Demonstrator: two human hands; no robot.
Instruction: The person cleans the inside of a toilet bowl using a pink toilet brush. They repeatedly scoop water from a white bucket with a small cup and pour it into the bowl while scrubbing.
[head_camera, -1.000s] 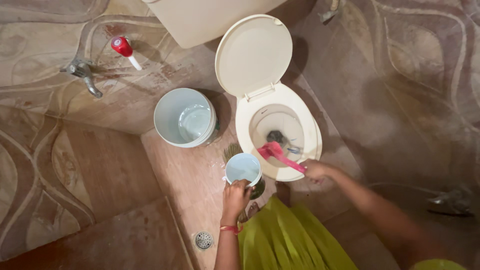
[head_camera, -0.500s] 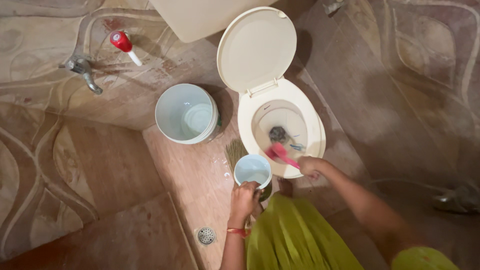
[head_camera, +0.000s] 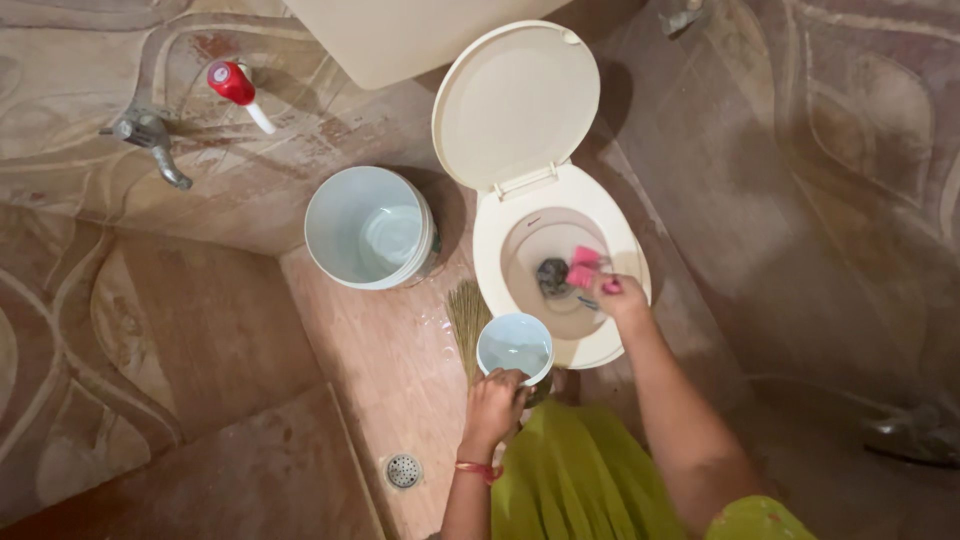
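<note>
Pink brush (head_camera: 583, 268) sits down in the toilet bowl (head_camera: 612, 345), head near the dark drain, gripped by the right hand (head_camera: 622, 298) closed round its handle (handle mostly hidden by the fingers). That hand hangs over the bowl's rim, so the bristles reach the inner wall. Left hand (head_camera: 495, 405) is clenched on the near edge of a pale blue mug (head_camera: 514, 346), held upright just left of the bowl; water shows inside. Further left of that hand stands 1 white bucket (head_camera: 369, 228); a straw broom (head_camera: 466, 312) lies beside the mug.
</note>
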